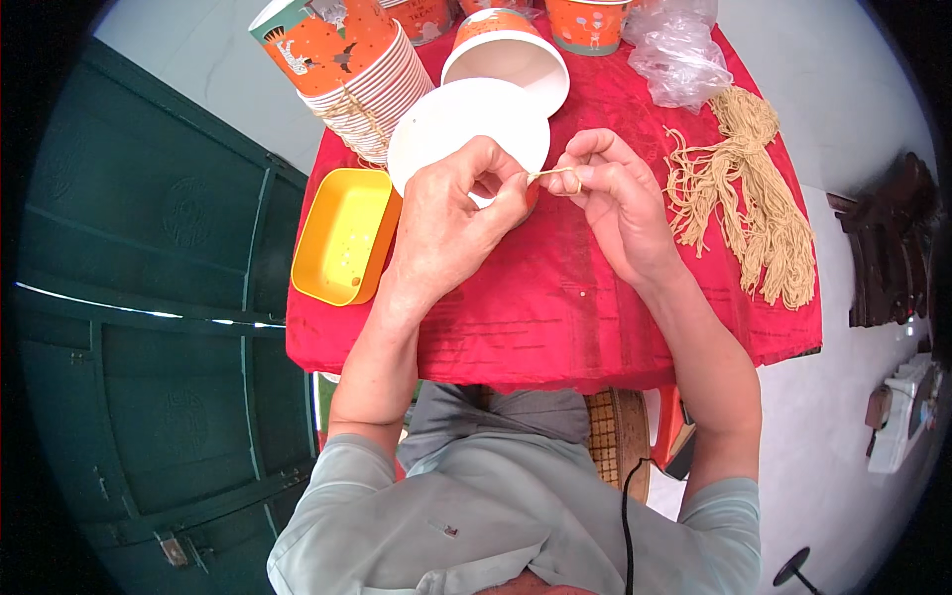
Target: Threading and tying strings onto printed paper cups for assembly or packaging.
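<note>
— Red cloth covers the table [555, 327], a green panelled door stands to the person's left, and a pale floor shows beyond. What sits in the grip?

— A short tan string [551, 175]. The left hand [451, 228] pinches one end between thumb and forefinger; the right hand [615, 203] pinches the other, with a small loop curling at its fingers. It is held taut between them, raised just over a white paper lid [436, 124], likely so the thin fibre stays easy to see and handle.

— And around that?

— An open paper cup [511, 55] lies tipped behind the lid, white inside, orange outside. Left of it leans a nested stack of orange cups [357, 69] bound with twine. A glossy yellow plastic tray [342, 238] rests near the left wrist. On the right lies a frayed bundle of tan strings [754, 198], within easy reach, and a crumpled clear plastic bag [679, 50] beyond it.
</note>
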The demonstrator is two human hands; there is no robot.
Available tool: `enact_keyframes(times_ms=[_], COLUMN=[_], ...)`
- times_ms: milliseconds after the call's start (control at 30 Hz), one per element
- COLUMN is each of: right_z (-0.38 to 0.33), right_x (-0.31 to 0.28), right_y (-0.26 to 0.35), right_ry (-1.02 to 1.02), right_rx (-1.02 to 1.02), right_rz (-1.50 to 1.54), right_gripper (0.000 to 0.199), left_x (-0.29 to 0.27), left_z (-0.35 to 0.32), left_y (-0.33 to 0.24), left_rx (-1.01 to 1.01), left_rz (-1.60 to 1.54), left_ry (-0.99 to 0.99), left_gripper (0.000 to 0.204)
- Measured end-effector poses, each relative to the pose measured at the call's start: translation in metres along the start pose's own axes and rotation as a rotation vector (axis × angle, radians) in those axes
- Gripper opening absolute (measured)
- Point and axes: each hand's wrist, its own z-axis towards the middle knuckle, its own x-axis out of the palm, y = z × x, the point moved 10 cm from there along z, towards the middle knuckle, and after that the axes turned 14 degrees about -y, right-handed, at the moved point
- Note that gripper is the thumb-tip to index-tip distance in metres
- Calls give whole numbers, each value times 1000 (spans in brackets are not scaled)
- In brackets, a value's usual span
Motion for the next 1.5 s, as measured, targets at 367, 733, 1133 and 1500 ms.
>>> enact_keyframes(times_ms=[367,733,1133,1500], right_z=[-2,-21,-5,-3], right_x=[8,21,16,12], right_y=[-2,29,31,30], right_ry=[62,41,105,99], right_rx=[-46,-386,-301,-74], right_rz=[-71,-482,-272,-212], right_gripper=[22,16,19,17], left_x=[-6,15,20,23], left_z=[3,-9,-15,-22], left_y=[-2,-20,-37,-55], left_rx=[10,143,268,439], left_rz=[-31,16,97,213], left_ry=[-7,111,31,7], left_gripper=[15,22,12,17])
